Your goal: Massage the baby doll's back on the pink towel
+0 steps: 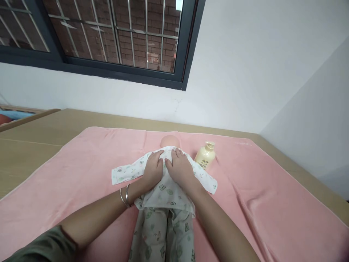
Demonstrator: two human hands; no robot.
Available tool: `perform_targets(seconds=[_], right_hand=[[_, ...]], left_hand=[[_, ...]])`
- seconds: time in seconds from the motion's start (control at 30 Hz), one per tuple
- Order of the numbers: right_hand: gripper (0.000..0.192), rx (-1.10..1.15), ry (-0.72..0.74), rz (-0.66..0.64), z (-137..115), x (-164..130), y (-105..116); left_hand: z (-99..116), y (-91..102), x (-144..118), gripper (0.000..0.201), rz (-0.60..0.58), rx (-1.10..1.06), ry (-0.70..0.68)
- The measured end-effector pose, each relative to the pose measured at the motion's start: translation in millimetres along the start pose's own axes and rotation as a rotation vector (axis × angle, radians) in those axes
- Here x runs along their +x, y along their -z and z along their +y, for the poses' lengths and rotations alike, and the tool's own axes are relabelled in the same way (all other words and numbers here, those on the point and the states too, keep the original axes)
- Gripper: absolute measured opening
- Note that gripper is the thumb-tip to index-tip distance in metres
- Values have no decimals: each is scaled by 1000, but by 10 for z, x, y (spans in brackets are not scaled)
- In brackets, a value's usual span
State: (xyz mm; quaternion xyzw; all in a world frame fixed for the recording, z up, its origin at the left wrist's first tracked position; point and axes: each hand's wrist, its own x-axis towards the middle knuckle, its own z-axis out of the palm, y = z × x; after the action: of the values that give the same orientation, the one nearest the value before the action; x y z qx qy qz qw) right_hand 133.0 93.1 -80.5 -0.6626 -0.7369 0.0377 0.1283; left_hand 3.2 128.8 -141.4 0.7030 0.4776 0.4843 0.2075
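A baby doll lies stretched out on a pink blanket, its bald head (170, 141) at the far end. It wears a white long-sleeved top (166, 194) and matching trousers (155, 233) with a small green animal and leaf print. My left hand (153, 168) rests flat on the left side of the upper body, fingers pointing away from me. On the right side my right hand (180, 168) lies flat as well, thumb towards the other hand. Neither hand grips anything. Both sleeves spread out sideways. Whether the doll lies face up or down I cannot tell.
A cream pump bottle (205, 155) stands on the pink blanket (89, 163), right of the doll. Beneath is a wooden surface (81, 122), reaching a white wall (231, 72). A dark-framed window (188, 47) with metal bars is above. Blue and red items (16, 114) lie far left.
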Motion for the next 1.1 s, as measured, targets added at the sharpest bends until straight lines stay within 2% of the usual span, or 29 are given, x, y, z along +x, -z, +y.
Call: perform_targets(seconds=[0.07,0.1,0.23,0.3,0.47,0.6,0.73,0.87,1.0,1.1], right_hand=[[63,-72,-79,32,-69,-70,-30],[61,-107,-57,44,-116,-121,-51],[56,-109,225,27,-199,-222,-113],[54,-42,264,7,-124,-151,-107],[62,66,79,-31,95,63,-67],[62,-21,0,32,-31,-50,-102],[55,-103,119,79,-189,-189,-105],[52,-83,180,33,-139,-144,-39],[53,-38,17,62,8,-22,22],[53,8,-99,35,120,66,46]], left_hand=[[2,7,2,42,-9,2,12],[1,11,4,42,-16,-1,19],[-9,28,15,40,-34,-26,33],[-9,30,17,40,-32,-31,27],[-16,12,7,43,-10,-20,16],[-28,10,-7,43,-15,-32,27],[-27,24,-7,41,-31,-52,7],[-33,27,12,42,-28,-35,1],[4,14,-29,41,-19,59,-6],[81,-8,-119,43,-62,167,-97]])
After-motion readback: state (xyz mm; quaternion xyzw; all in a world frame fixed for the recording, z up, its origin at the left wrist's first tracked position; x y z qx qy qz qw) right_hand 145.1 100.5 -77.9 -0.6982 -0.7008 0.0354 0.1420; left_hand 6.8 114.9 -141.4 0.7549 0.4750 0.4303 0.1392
